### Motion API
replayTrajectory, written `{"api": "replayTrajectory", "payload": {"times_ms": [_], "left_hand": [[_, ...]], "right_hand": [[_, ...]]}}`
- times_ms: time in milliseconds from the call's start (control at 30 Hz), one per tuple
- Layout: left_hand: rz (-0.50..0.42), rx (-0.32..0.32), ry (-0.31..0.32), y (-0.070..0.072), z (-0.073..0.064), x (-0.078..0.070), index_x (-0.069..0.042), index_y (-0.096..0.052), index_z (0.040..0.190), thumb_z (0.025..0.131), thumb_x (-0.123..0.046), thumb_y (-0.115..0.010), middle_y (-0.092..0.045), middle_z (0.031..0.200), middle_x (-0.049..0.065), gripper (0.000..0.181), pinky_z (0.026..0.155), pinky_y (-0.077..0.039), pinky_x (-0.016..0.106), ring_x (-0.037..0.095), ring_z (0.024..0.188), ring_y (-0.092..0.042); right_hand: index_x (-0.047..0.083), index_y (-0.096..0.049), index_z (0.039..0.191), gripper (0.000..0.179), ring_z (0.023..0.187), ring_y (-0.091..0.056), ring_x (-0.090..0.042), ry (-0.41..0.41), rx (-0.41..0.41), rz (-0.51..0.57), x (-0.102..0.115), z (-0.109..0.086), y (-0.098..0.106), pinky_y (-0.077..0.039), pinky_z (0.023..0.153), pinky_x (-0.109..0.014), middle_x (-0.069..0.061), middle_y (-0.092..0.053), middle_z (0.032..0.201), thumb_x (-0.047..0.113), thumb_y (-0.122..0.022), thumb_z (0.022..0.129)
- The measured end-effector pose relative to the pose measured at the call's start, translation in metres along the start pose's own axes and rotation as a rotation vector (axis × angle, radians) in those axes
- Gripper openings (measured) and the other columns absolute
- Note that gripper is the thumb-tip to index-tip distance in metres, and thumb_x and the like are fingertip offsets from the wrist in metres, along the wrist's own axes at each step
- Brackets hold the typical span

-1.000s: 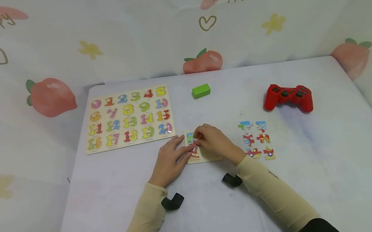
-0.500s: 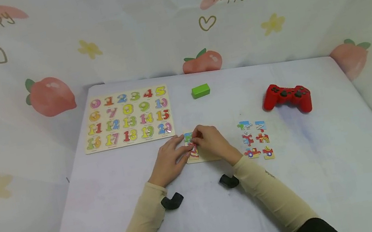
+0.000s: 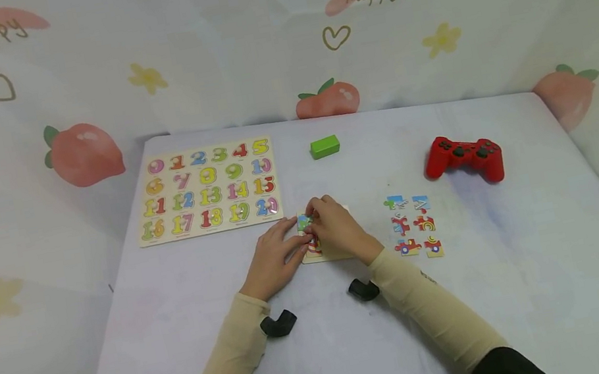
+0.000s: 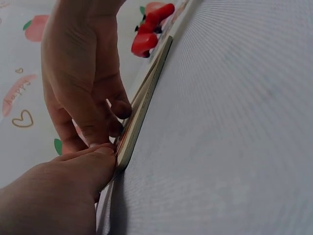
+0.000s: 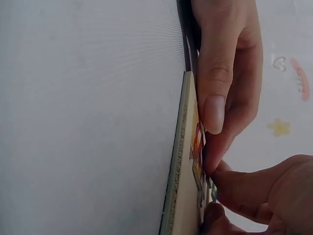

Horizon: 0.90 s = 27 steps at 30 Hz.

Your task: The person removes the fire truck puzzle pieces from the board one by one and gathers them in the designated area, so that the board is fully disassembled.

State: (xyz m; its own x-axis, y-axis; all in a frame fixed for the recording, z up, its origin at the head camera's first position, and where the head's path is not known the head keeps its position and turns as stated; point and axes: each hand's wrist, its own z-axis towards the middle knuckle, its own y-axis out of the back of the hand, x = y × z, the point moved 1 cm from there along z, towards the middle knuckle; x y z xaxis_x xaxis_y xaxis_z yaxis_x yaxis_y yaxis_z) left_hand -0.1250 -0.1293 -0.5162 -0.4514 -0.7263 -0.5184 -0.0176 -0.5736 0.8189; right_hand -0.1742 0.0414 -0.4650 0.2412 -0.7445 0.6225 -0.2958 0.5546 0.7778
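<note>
A small wooden jigsaw board (image 3: 330, 256) lies in front of the person, with colourful pieces set along its left side. My left hand (image 3: 272, 257) lies at the board's left edge, index finger reaching over the pieces and thumb extended towards the lower ones. My right hand (image 3: 339, 227) bends over the board from the right and covers much of it. In the right wrist view, its thumb and fingertips pinch a thin jigsaw piece (image 5: 213, 191), mostly hidden, right at the fitted pieces. The left wrist view has both hands' fingertips meeting low over the board's edge.
Several loose jigsaw pieces (image 3: 400, 226) lie in two columns right of the board. A wooden number board (image 3: 211, 229) sits back left, a green block (image 3: 325, 147) at the back, and a red game controller (image 3: 463, 159) back right.
My right hand has shifted slightly left and away from the person over the board, its forearm swinging left too. The left hand stays in place.
</note>
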Motion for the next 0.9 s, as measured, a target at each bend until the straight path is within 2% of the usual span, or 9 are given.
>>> {"api": "replayTrajectory", "payload": {"times_ms": [233,467,600,767,900], "left_hand": [[0.010,0.009,-0.005,0.002,0.000,-0.001,-0.030,-0.067,0.121,0.096,-0.035,-0.057,-0.047,0.145,0.002,0.028,0.106,-0.035,0.052,0.021,0.138,-0.036],[0.014,0.018,0.014,0.002,0.000,-0.002,-0.030,-0.068,0.120,0.096,-0.037,-0.057,-0.046,0.146,0.001,0.027,0.107,-0.034,0.050,0.019,0.139,-0.035],[0.002,0.018,0.013,0.004,0.000,-0.003,-0.030,-0.068,0.120,0.096,-0.036,-0.057,-0.046,0.145,0.002,0.028,0.107,-0.034,0.050,0.021,0.139,-0.035],[-0.007,0.016,0.014,0.005,0.000,-0.004,-0.030,-0.068,0.120,0.096,-0.035,-0.057,-0.047,0.145,0.003,0.027,0.107,-0.033,0.050,0.022,0.138,-0.035],[-0.005,0.011,0.012,0.003,0.000,-0.003,-0.030,-0.068,0.119,0.095,-0.036,-0.057,-0.047,0.145,0.002,0.027,0.107,-0.033,0.050,0.021,0.138,-0.035]], "right_hand": [[0.005,-0.060,0.098,0.012,0.084,-0.057,-0.019,-0.010,0.037,0.094,-0.004,0.004,0.006,-0.049,0.076,-0.033,-0.007,-0.063,0.091,0.010,-0.067,0.089],[0.007,-0.061,0.097,0.009,0.087,-0.058,-0.021,-0.067,0.033,0.193,-0.027,0.003,0.033,-0.048,0.076,-0.033,-0.008,-0.064,0.094,0.014,-0.064,0.092],[0.006,-0.061,0.099,0.011,0.087,-0.056,-0.022,-0.098,0.044,0.170,-0.046,0.000,0.057,-0.046,0.072,-0.030,-0.010,-0.063,0.097,0.016,-0.062,0.094],[0.004,-0.060,0.096,0.009,0.084,-0.052,-0.024,-0.091,0.117,0.117,-0.069,-0.006,0.088,-0.044,0.068,-0.031,-0.011,-0.059,0.094,0.014,-0.060,0.094],[0.004,-0.059,0.093,0.008,0.084,-0.051,-0.024,-0.088,0.159,0.072,-0.087,-0.007,0.102,-0.043,0.070,-0.031,-0.010,-0.059,0.091,0.012,-0.060,0.094]]}}
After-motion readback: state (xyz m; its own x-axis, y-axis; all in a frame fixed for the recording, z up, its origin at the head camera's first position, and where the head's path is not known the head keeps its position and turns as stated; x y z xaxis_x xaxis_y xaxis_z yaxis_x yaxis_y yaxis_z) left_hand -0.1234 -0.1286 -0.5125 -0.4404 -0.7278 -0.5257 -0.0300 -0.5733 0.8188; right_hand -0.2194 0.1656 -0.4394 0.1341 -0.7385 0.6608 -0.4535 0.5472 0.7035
